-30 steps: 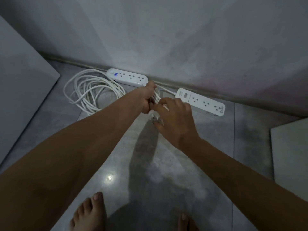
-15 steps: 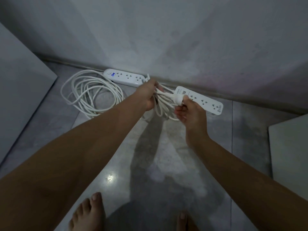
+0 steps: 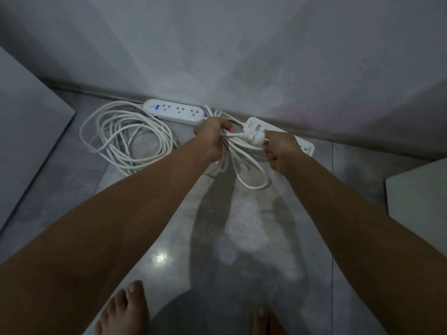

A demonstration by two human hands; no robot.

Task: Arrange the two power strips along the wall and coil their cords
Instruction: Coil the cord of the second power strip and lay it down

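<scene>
Two white power strips lie along the foot of the wall. The left power strip (image 3: 173,112) has a blue mark, and its long cord (image 3: 125,139) lies coiled on the floor to its left. The right power strip (image 3: 307,147) is largely hidden behind my right hand. My left hand (image 3: 212,137) grips a bundle of loops of the second cord (image 3: 244,165), which hang down toward the floor. My right hand (image 3: 280,151) pinches that cord's white plug (image 3: 256,139), held between the two hands.
A grey panel (image 3: 26,131) leans at the left. A pale block (image 3: 418,204) sits on the tiled floor at the right. My bare feet (image 3: 123,310) stand at the bottom edge. The wall (image 3: 242,49) fills the top.
My right hand has taken the plug and drawn it rightward, away from my left hand. The cord bundle has lifted and its loops hang lower. The view has shifted slightly.
</scene>
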